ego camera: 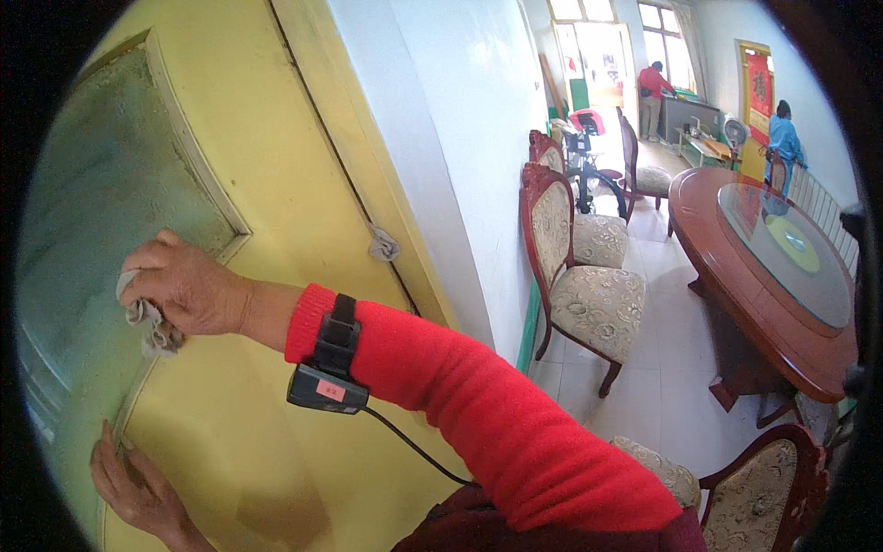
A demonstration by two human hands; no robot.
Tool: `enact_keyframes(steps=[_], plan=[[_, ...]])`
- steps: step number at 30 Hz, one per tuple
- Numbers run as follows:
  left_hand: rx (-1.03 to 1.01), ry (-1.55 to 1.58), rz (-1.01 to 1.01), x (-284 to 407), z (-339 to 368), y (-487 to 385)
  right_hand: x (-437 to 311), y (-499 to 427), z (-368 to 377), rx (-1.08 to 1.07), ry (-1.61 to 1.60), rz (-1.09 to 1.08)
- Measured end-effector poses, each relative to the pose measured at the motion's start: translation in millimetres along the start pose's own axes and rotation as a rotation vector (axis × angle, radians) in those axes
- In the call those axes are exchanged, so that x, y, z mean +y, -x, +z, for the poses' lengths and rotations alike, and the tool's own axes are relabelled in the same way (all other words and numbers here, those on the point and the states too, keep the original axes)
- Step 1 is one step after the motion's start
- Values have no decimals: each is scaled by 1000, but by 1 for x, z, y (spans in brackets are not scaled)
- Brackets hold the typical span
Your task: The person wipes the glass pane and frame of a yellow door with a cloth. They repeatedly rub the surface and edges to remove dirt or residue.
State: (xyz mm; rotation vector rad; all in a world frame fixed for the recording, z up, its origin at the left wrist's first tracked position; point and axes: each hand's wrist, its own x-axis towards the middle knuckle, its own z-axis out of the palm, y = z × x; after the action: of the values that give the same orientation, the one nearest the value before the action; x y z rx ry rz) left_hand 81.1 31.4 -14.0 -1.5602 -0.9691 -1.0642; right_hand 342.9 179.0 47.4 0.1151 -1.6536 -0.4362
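Note:
My right hand (186, 286), at the end of a red sleeve with a black device strapped at the wrist, grips a crumpled grey cloth (164, 339) against a glass pane (103, 179). The pane is cloudy and set in a yellow door (276, 207). Lower down, my left hand (134, 486) rests with its fingers on the pane's lower frame edge, the fingers slightly apart and holding nothing. Another bunched grey cloth (383, 245) hangs at the gap along the door's edge, to the right of my right hand.
Carved wooden chairs with patterned seats (597, 307) stand along the white wall. A round wooden table (717, 255) with a glass turntable (786, 248) is at the right. Farther back are a bicycle (586, 172), a person in red (652, 96) and a person in blue (783, 141).

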Motion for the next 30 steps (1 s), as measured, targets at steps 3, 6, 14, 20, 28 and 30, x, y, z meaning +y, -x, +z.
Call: enact_keyframes(steps=[3, 6, 14, 20, 28, 30], plan=[[14, 137, -11, 24, 1, -22, -6, -8, -5, -16, -160, 142], [77, 437, -126, 62, 12, -39, -34, -7, -6, -72, -452, 583], [-13, 1589, -811, 120, 16, -11, -129, 20, 22, 149, -379, 109], [87, 1234, -759, 110, 5, 8, -143, 77, -17, -83, -259, 208], [43, -58, -36, 20, -32, -3, -157, 261, -123, -149, 164, 982], [-63, -128, -1, 4, -32, -5, -171, 302, -148, -130, 273, 1115]])
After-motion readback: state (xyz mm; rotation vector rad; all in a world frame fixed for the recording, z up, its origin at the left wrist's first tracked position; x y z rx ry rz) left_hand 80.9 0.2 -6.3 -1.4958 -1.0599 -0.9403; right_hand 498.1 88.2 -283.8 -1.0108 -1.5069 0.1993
